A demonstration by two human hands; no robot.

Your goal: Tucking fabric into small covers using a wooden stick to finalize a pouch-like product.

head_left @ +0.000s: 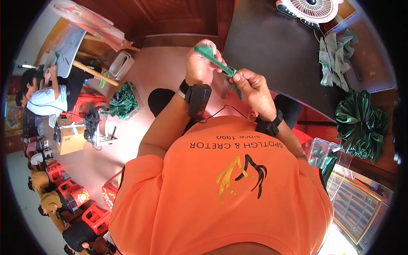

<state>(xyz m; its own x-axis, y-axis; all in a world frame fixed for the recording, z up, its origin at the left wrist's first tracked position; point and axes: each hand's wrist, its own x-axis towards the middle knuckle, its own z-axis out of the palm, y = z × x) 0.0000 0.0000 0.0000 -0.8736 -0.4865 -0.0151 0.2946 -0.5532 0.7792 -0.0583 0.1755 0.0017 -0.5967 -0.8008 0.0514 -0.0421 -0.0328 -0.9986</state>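
Observation:
A strip of dark green velvety cloth (214, 58) stretches between my hands in front of my chest, left of the black tabletop (265, 51). My left hand (199, 68) is closed on its upper stretch, and one end lies across the fingers. Lower on the right, my right hand (256, 90) pinches the strip between thumb and fingers, just beside a small folded or knotted part. A short tail of the cloth hangs below this pinch. Whether that part is a knot or only a fold, I cannot tell.
On the right are a pink fan (314, 9), grey-green cloth pieces (333, 59) and a bunched green cloth pile (360, 125). A container of green cloth (123, 102) stands on the floor at left. People sit farther left, near red stools (97, 216) and a cardboard box (72, 139).

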